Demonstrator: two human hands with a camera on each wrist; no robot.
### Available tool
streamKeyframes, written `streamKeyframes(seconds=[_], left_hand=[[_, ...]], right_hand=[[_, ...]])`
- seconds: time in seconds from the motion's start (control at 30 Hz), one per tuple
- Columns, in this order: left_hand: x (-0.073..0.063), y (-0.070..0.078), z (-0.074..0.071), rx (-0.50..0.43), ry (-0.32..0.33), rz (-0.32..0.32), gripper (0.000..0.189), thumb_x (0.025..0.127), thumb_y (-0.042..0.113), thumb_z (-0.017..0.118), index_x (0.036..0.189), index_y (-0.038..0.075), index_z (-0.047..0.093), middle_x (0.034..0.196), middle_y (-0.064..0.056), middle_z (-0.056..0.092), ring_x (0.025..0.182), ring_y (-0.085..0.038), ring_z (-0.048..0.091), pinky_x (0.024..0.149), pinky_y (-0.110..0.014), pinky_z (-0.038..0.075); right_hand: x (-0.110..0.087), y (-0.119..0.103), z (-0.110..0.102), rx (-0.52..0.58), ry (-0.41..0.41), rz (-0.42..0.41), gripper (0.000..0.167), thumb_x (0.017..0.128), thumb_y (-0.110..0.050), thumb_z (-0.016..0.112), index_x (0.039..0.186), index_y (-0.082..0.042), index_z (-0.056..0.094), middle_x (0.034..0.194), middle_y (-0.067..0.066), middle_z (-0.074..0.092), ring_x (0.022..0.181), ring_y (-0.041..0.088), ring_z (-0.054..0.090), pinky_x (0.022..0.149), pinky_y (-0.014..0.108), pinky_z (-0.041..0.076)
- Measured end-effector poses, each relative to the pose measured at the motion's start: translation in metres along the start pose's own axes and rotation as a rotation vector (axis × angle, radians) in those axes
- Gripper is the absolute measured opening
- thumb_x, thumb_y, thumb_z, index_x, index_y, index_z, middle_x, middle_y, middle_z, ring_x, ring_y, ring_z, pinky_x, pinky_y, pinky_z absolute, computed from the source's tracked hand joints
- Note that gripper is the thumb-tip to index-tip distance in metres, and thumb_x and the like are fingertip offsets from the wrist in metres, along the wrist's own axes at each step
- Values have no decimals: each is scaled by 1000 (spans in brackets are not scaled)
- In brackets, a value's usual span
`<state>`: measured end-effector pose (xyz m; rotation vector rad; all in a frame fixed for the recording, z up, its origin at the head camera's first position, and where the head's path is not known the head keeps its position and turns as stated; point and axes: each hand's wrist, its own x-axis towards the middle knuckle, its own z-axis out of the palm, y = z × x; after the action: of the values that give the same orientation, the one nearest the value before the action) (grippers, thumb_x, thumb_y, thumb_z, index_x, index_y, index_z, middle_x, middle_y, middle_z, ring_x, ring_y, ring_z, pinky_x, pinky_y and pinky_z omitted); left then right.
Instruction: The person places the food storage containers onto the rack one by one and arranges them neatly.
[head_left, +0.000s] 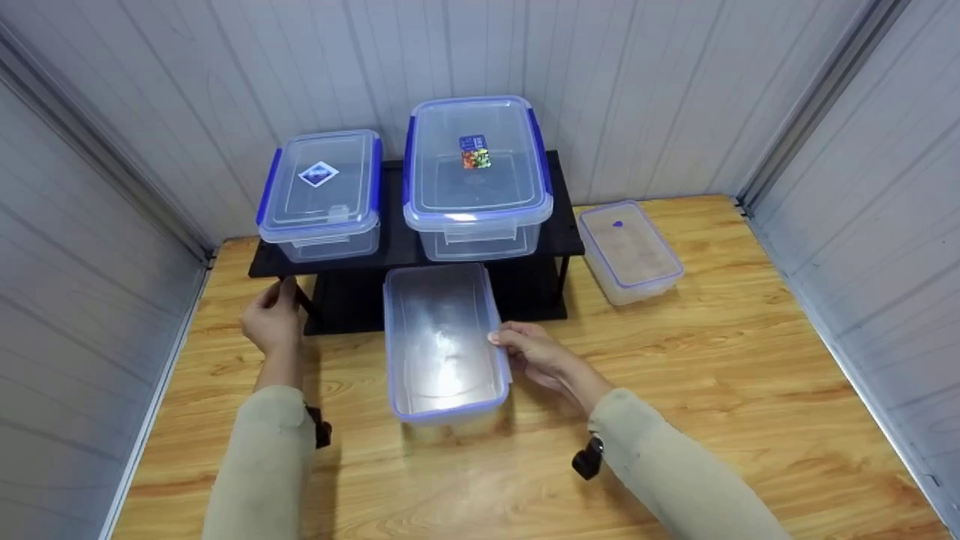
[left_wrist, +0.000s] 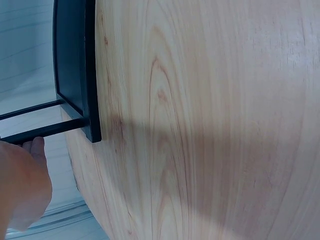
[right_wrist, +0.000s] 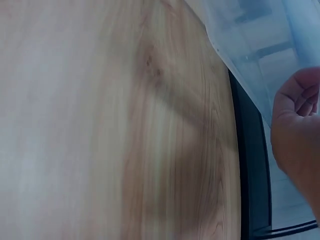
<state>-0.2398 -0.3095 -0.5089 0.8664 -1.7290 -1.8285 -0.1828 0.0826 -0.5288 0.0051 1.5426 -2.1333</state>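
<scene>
Currently, the right hand (head_left: 538,357) is gripping the nearest container (head_left: 442,349) by its right edge, just near of the black rack (head_left: 392,217); the left hand (head_left: 271,319) is gripping a left post (left_wrist: 61,128). One-sided support is possibly inviting tilting.

Clear, blue-rimmed rectangular container (head_left: 439,330) is pointing lengthwise at front of upright black two-tier rack (head_left: 394,217), right hand (head_left: 536,356) gripping its right edge. Left hand (head_left: 271,322) is gripping rack's left leg.
</scene>
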Motion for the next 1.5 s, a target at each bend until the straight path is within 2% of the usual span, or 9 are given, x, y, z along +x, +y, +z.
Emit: streamKeyframes(seconds=[0.23, 0.4, 0.57, 0.77, 0.93, 1.23, 1.4, 1.5], left_hand=[[0, 0, -1, 28, -1, -2, 34, 97, 25, 82, 122, 1, 79, 84, 11, 69, 99, -20, 73, 84, -19, 61], [0, 1, -2, 67, -13, -9, 37, 98, 28, 80, 125, 3, 78, 86, 12, 69, 103, -19, 73, 90, -23, 61], [-1, 2, -1, 28, -27, -14, 35, 98, 24, 81, 125, 1, 78, 88, 11, 70, 107, -23, 73, 98, -28, 61], [0, 0, 0, 4, -11, -6, 35, 97, 21, 83, 125, 1, 78, 88, 9, 70, 103, -22, 74, 94, -28, 63], [1, 2, -1, 12, -14, -24, 36, 97, 21, 82, 126, 1, 78, 91, 8, 71, 103, -20, 74, 93, -26, 62], [1, 3, -2, 23, -22, -33, 39, 98, 24, 81, 130, 2, 76, 95, 5, 72, 114, -28, 74, 100, -35, 61], [0, 3, -3, 46, -33, -18, 41, 99, 26, 80, 131, 1, 75, 101, 0, 74, 116, -30, 73, 98, -31, 62], [0, 2, -3, 57, -34, -6, 41, 99, 26, 81, 130, 0, 75, 95, 4, 73, 114, -29, 74, 93, -26, 62]], right_hand=[[25, 2, 21, 22, 86, -12, 22, 96, -3, 66, 78, -15, 66, 75, -6, 60, 74, 8, 54, 68, 19, 47], [41, 1, 38, 69, 119, -7, 21, 96, -2, 69, 77, -12, 67, 78, -3, 61, 75, 9, 57, 66, 19, 53], [58, 2, 51, 110, 121, -8, 23, 95, 0, 70, 75, -12, 65, 79, -1, 61, 75, 10, 59, 67, 20, 57], [74, 3, 62, 144, 125, -12, 23, 95, 0, 70, 75, -10, 64, 83, 1, 60, 78, 12, 60, 68, 23, 58], [82, 5, 69, 135, 122, -7, 19, 94, -2, 71, 78, -10, 65, 88, 3, 63, 83, 14, 63, 72, 25, 61], [89, 14, 75, 127, 136, -20, 13, 94, -1, 70, 83, -7, 66, 93, 6, 65, 89, 17, 65, 80, 29, 63], [92, 14, 77, 114, 147, -10, 9, 95, -2, 71, 89, -5, 65, 98, 7, 64, 92, 17, 64, 86, 32, 64], [94, 13, 79, 79, 142, 3, 10, 96, -5, 74, 93, -5, 65, 98, 5, 63, 92, 16, 63, 86, 30, 62]])
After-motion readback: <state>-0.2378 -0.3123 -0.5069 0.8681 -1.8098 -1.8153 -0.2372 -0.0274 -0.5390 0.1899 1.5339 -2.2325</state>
